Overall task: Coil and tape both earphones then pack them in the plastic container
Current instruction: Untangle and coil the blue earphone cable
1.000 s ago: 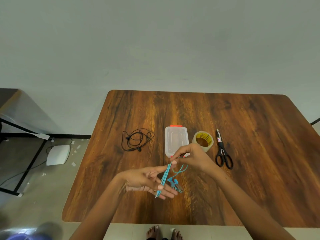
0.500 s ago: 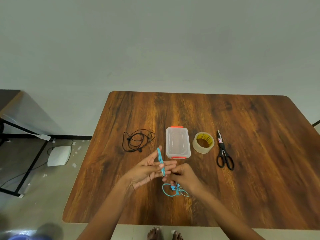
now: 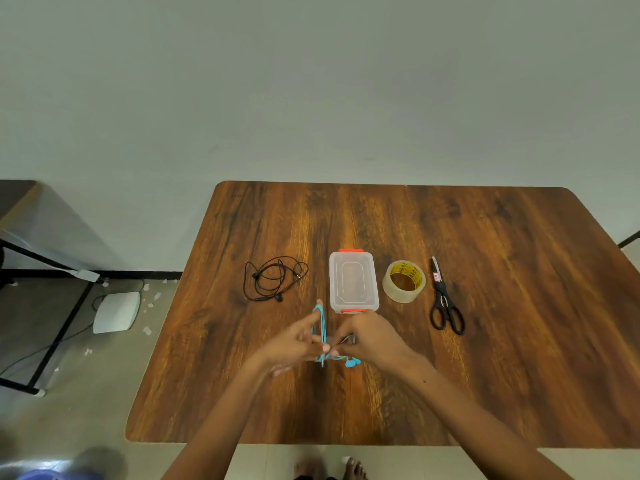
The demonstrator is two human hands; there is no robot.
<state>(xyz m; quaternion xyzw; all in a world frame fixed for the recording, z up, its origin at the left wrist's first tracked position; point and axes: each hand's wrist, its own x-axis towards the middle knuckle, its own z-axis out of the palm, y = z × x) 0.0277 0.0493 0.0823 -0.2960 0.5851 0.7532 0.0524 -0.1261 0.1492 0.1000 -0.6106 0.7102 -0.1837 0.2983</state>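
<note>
She is coiling the blue earphones (image 3: 323, 327), looped over her left hand (image 3: 294, 344) while her right hand (image 3: 369, 337) pinches the cord at six o'clock from the plastic container (image 3: 353, 282). Taping looks next, with the tape roll (image 3: 403, 280) at three o'clock.
</note>
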